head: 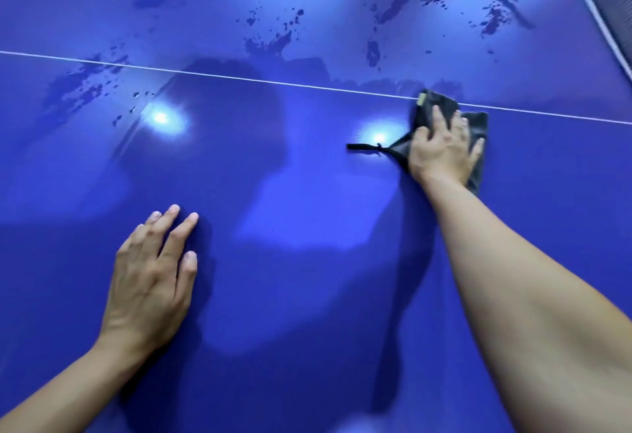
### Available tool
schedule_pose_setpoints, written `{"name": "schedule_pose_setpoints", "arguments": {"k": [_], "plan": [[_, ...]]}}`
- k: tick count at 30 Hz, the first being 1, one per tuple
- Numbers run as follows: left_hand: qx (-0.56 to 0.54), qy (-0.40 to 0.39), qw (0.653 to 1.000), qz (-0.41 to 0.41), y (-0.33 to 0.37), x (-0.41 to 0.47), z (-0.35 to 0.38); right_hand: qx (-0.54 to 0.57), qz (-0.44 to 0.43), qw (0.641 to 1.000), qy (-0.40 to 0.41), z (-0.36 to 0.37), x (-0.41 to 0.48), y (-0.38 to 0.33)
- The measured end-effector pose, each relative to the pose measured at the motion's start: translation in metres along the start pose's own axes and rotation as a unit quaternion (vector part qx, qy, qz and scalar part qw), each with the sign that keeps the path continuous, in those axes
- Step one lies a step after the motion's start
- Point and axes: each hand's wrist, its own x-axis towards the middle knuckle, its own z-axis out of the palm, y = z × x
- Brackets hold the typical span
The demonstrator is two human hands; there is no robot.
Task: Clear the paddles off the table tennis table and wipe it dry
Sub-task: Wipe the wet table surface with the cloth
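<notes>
Blue table tennis table [307, 193], smooth glossy top, fills the view; thin white line [239, 78] runs left to right across it, dropping slightly toward the right. Dark grey cloth [434, 100], soft and crumpled, lies flat on the table at right, its far corner touching the white line. The cloth's long axis runs roughly far to near, with the near end tilted a little right. A thin dark strip [366, 148] trails off its left corner and points left; small yellowish tag [420, 100] at far-left corner. Right hand [441, 148] lies on top of the cloth, palm down, fingers spread wide and pressing it to the surface, not gripping. Left hand [150, 278] rests flat on bare table, near left, fingers straight and close together, pointing far-right, holding nothing. Irregular dark water patches and droplets [270, 42] are scattered beyond the line, a few at left just on the near side. Net [602, 5], pale mesh, at far right corner. Two bright light reflections [160, 118] on the near half.
</notes>
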Motion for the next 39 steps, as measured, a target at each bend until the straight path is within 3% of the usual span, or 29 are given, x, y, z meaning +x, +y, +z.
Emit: {"name": "schedule_pose_setpoints", "arguments": {"k": [5, 11, 18, 22, 25, 32, 39], "plan": [[-0.035, -0.009, 0.999, 0.009, -0.002, 0.002, -0.008, -0.008, 0.028, 1.0, 0.003, -0.008, 0.005, 0.014], [-0.009, 0.01, 1.0, 0.025, -0.058, -0.004, -0.025, -0.019, 0.021, 1.0, 0.005, 0.007, -0.012, -0.033], [-0.012, 0.007, 0.997, 0.079, -0.103, -0.043, -0.035, -0.031, -0.13, 0.991, -0.025, 0.068, -0.092, -0.215], [-0.016, 0.002, 0.996, 0.083, -0.107, -0.044, -0.035, -0.008, -0.25, 0.966, -0.062, 0.102, -0.167, -0.314], [-0.019, -0.009, 0.996, 0.088, -0.111, -0.043, -0.035, 0.004, -0.328, 0.941, -0.083, 0.115, -0.217, -0.349], [-0.015, -0.008, 0.996, 0.086, -0.11, -0.043, -0.037, 0.026, -0.349, 0.932, -0.1, 0.099, -0.231, -0.318], [-0.008, -0.008, 0.997, 0.078, -0.109, -0.044, -0.034, -0.005, -0.182, 0.982, -0.047, 0.046, -0.19, -0.146]]}}
